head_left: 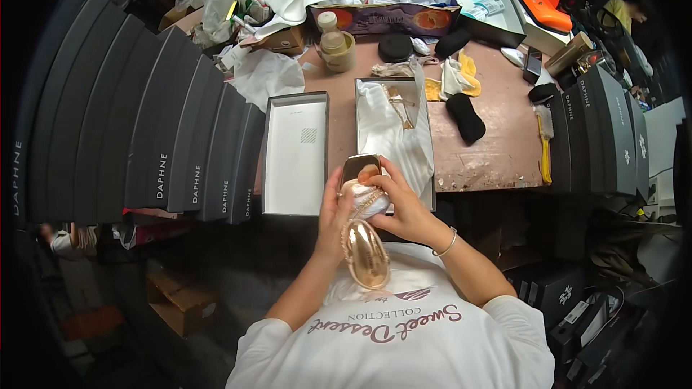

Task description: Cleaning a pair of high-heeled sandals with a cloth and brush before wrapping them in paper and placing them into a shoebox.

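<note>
A shiny gold shoe with a beaded-looking trim is held in front of my chest, over the near edge of the table. My left hand is closed along its left side. With the fingers of my right hand bent around it, a crumpled white paper wad sits at the shoe's middle. Past my fingertips shows a dark, mirror-like squared end; whether it belongs to the shoe I cannot tell. Just beyond, an open shoe box lined with white tissue paper contains another gold shoe.
A box lid lies inside-up to the left. Stacked dark shoe boxes flank me, left and right. Beyond are a bottle in a cup, a black pad, a yellow-handled brush and a carton of crumpled paper.
</note>
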Demonstrator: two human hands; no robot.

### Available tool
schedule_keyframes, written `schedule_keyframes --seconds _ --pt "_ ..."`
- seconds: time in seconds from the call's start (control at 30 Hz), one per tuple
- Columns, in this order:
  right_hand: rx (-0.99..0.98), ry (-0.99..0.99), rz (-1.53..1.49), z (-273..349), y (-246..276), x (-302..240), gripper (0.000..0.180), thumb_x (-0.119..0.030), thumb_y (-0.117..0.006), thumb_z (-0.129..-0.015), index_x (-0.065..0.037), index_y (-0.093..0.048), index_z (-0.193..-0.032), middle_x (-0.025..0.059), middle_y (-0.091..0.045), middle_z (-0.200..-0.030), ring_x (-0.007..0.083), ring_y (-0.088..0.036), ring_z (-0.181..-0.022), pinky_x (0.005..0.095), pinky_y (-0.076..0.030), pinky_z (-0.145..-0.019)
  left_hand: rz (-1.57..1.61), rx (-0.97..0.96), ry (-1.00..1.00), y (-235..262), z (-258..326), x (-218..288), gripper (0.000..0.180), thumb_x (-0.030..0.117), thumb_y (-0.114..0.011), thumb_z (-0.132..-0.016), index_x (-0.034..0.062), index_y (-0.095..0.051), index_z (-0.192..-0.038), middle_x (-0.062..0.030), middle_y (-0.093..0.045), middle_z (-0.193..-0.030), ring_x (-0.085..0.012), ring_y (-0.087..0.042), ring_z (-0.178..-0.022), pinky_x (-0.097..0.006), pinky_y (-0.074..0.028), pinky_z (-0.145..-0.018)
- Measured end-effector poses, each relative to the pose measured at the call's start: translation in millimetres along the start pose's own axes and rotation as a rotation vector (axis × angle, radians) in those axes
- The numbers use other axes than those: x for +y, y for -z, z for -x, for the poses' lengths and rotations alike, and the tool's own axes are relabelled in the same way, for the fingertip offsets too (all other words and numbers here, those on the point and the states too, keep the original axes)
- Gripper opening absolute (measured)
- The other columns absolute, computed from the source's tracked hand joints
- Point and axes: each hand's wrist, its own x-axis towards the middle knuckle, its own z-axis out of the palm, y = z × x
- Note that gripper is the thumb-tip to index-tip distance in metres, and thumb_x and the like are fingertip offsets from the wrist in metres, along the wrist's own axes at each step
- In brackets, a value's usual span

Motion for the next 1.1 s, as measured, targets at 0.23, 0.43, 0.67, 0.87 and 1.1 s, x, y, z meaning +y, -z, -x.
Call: schedule_keyframes --seconds 0.23,0.43,0.67,0.87,1.1 --pt "0.233 -0.042 -0.02 1 -15 5 0.042 0.008 -0.069 -0.068 -0.003 -0.054 -0.106 0.0151 -0.055 -0.116 0.026 -0.058 -0.109 0.031 -0.052 -0.081 -0.317 -0.267 -0.019 30 21 4 0.07 -0.01 -0.05 -0.087 0.0023 -0.022 -0.149 -0.0126 -0.029 -0.151 -0.0201 -0.034 -0.136 -0.033 -0.031 -0.111" --pt "0.096 -0.041 0.037 -25 -28 -12 0.046 0.001 -0.073 -0.068 -0.001 -0.054 -0.11 0.0158 -0.052 -0.123 0.0317 -0.057 -0.107 0.0336 -0.05 -0.087 -0.153 0.02 -0.193 37 25 -11 0.053 0.003 -0.053 -0.094 -0.0005 -0.033 -0.144 -0.0156 -0.042 -0.14 -0.0207 -0.046 -0.125 -0.033 -0.039 -0.104" --pt "0.25 -0.075 0.484 -91 73 60 0.076 -0.001 -0.061 -0.083 -0.007 -0.022 -0.148 0.0242 -0.058 -0.118 0.0338 -0.063 -0.095 0.0363 -0.052 -0.079 -0.938 0.162 -0.472 103 -70 71 0.061 0.006 -0.057 -0.091 0.0053 -0.031 -0.146 -0.0173 -0.042 -0.139 -0.0267 -0.05 -0.123 -0.034 -0.048 -0.096" --pt "0.056 -0.262 0.829 -108 51 115 0.078 0.003 -0.047 -0.079 0.003 -0.01 -0.148 0.0276 -0.065 -0.08 0.0433 -0.065 -0.075 0.0503 -0.05 -0.064 -1.731 -0.505 -0.726 -6 -95 5 0.044 0.014 -0.063 -0.079 -0.0025 -0.057 -0.119 -0.0194 -0.054 -0.126 -0.035 -0.045 -0.125 -0.052 -0.029 -0.109" --pt "0.142 -0.297 0.442 -105 69 108 0.092 -0.002 -0.063 -0.079 -0.01 -0.007 -0.152 0.0232 -0.066 -0.085 0.0344 -0.066 -0.075 0.0406 -0.052 -0.069 -2.235 -0.745 -0.43 1 -100 -58 0.032 0.017 -0.059 -0.08 0.0004 -0.067 -0.107 -0.0224 -0.056 -0.124 -0.034 -0.049 -0.12 -0.057 -0.031 -0.103"
